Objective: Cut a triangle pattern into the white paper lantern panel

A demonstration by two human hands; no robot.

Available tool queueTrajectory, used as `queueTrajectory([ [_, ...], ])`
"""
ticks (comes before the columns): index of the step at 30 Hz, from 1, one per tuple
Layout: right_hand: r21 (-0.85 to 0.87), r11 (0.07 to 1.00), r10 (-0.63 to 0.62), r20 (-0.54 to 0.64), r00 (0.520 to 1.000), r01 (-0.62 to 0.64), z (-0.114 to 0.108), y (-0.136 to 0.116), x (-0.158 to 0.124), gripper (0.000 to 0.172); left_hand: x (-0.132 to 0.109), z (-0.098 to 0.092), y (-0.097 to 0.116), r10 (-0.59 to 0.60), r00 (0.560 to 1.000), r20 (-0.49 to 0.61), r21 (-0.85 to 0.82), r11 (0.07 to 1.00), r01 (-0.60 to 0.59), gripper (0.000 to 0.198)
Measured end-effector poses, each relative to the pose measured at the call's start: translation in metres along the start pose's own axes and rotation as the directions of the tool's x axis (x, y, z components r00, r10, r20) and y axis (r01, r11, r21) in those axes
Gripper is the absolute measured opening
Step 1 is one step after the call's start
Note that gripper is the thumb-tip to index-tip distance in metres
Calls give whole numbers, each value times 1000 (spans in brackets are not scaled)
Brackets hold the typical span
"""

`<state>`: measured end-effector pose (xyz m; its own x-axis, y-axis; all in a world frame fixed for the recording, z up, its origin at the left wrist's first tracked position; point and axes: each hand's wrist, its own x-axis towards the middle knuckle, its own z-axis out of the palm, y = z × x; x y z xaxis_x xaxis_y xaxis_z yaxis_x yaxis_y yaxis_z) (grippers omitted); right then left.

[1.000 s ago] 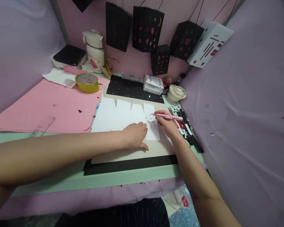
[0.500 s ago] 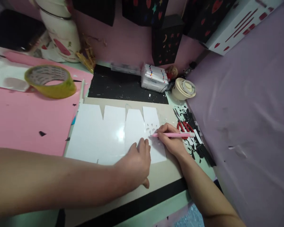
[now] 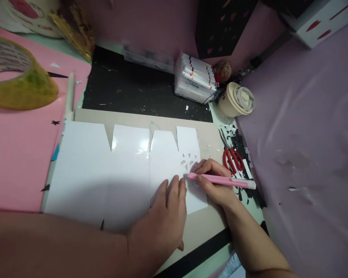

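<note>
A sheet of white card (image 3: pixel 127 170), notched along its far edge, lies on a beige board (image 3: pixel 210 135). My right hand (image 3: pixel 217 189) grips a slim pink craft knife (image 3: pixel 224 180) like a pen, its grey tip on the card's right panel. Several small cut-out holes (image 3: pixel 187 162) cluster just beyond the tip. My left hand (image 3: pixel 168 212) rests on the card left of the tip, fingers stretched out and holding nothing. Its thumb is mostly hidden under the palm.
Red-handled scissors (image 3: pixel 233 159) lie to the right among black and white paper scraps (image 3: pixel 245 152). Behind the board are a case of markers (image 3: pixel 195 79) and a cream tub (image 3: pixel 234 100). A yellow tape roll (image 3: pixel 34 85) sits on pink paper (image 3: pixel 20 154) at left.
The view has moved closer and tilted down, so the card looks larger. Both hands keep nearly the same places on the card, the craft knife still in my right hand.
</note>
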<state>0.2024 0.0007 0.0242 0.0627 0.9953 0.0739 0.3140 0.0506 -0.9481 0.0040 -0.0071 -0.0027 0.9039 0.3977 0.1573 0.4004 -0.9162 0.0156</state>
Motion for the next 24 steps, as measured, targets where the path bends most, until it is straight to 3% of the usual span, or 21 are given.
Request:
queueTrajectory([
  [7, -14, 1000, 19, -3, 1000, -19, 1, -1, 1, 11, -3, 1, 1, 10, 1000, -21, -64, 998, -11, 107],
  [14, -21, 999, 26, 0, 1000, -26, 2, -2, 2, 10, -2, -1, -1, 20, 999, -47, -27, 999, -21, 110],
  [24, -49, 998, 47, -10, 999, -48, 1, -4, 1, 9, -3, 3, 2, 10, 1000, 21, -101, 995, -8, 104],
])
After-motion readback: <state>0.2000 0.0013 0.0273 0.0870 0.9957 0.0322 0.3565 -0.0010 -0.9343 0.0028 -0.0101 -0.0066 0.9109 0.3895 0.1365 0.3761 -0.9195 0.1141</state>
